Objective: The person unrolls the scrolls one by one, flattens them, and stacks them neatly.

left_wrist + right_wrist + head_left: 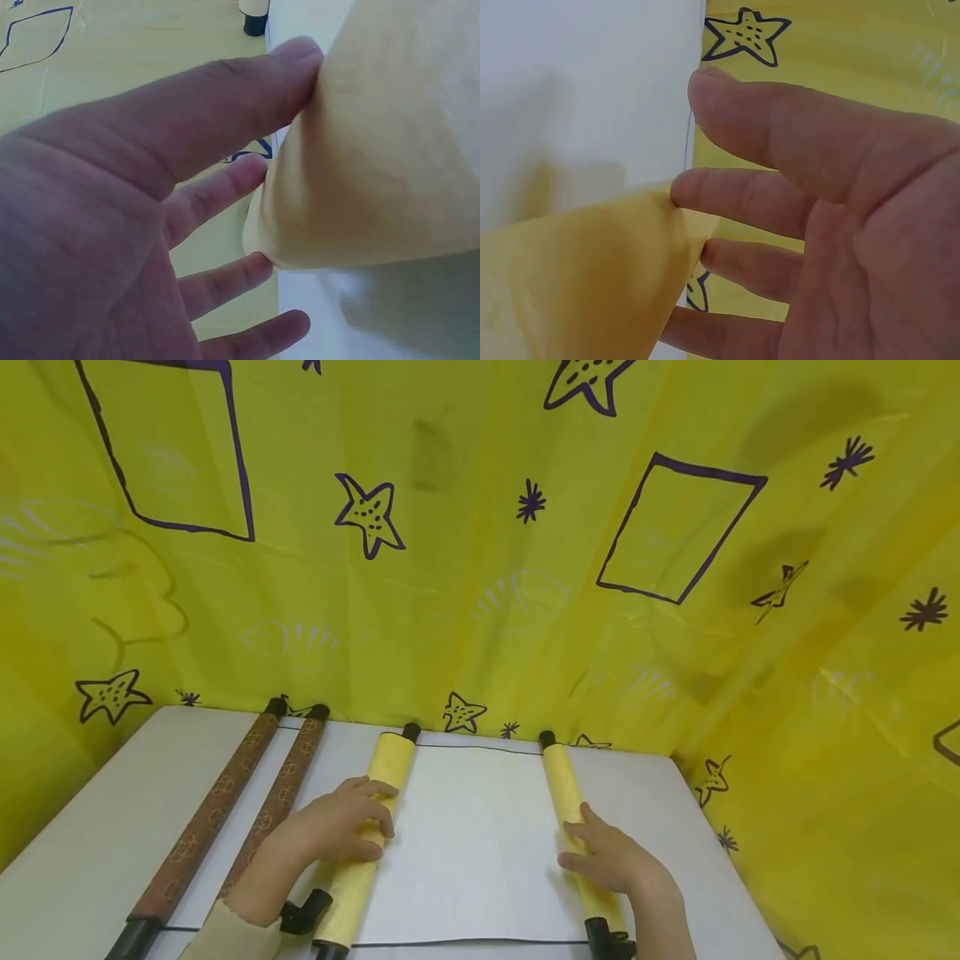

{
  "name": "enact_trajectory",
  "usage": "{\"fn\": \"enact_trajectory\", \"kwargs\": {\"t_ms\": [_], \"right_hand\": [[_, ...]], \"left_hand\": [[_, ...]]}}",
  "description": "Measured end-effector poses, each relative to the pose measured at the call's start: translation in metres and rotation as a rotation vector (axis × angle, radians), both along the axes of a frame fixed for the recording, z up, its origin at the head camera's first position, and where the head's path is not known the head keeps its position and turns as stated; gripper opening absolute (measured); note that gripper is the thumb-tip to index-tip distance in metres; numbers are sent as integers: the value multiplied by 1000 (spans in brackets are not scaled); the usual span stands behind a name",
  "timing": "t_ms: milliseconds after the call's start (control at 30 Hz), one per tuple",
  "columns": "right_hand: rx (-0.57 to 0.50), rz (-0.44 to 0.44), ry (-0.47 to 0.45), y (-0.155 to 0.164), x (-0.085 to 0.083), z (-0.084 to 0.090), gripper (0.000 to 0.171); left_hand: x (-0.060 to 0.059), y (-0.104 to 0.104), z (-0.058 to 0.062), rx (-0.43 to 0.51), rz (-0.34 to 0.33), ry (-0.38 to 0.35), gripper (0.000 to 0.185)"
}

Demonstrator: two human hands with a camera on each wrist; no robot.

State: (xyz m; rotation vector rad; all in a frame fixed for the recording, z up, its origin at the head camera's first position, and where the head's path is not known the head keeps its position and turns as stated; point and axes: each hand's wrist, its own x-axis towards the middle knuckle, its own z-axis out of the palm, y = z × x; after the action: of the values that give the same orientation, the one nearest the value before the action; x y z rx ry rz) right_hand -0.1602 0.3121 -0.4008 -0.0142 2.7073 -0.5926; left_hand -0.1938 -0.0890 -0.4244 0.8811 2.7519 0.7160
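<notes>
Between two yellow rolls with black end knobs lies a white sheet (472, 843), edged by thin dark lines. My left hand (341, 822) lies across the left yellow roll (341, 914), and its fingertips and thumb touch the paper. In the left wrist view that roll's pale yellow paper (390, 150) meets the thumb and fingertips. On the right yellow roll (561, 777) rests my right hand (611, 856). Its fingers look mostly straight in the right wrist view, their tips against the yellow paper (585, 277), while the thumb stands apart from it.
Left of the yellow rolls lie two brown patterned rolls, the outer one (206, 827) and the inner one (281, 793), with white between them. A yellow curtain (450, 543) with dark drawings hangs behind and beside the white table (90, 835). A black fitting (306, 912) sits near my left wrist.
</notes>
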Motion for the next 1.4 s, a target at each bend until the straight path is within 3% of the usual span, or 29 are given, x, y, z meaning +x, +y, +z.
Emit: {"fn": "enact_trajectory", "kwargs": {"t_ms": [333,633,833,1033,1233,1400], "right_hand": [[-25,-12,-6,5,3,3,60],[-83,105,-21,15,3,-4,57],[20,147,55,24,3,-11,52],[105,170,138,29,1,-15,47],[170,132,141,26,5,-17,50],[151,65,135,20,9,-18,53]], "left_hand": [[-3,-5,-2,-12,8,-51,21],[9,-15,-2,-101,-12,64,28],[11,-20,-5,-112,-62,175,27],[8,-23,-10,-171,-49,275,26],[8,-25,-11,-157,-96,256,21],[7,-24,-12,-140,-122,272,14]]}}
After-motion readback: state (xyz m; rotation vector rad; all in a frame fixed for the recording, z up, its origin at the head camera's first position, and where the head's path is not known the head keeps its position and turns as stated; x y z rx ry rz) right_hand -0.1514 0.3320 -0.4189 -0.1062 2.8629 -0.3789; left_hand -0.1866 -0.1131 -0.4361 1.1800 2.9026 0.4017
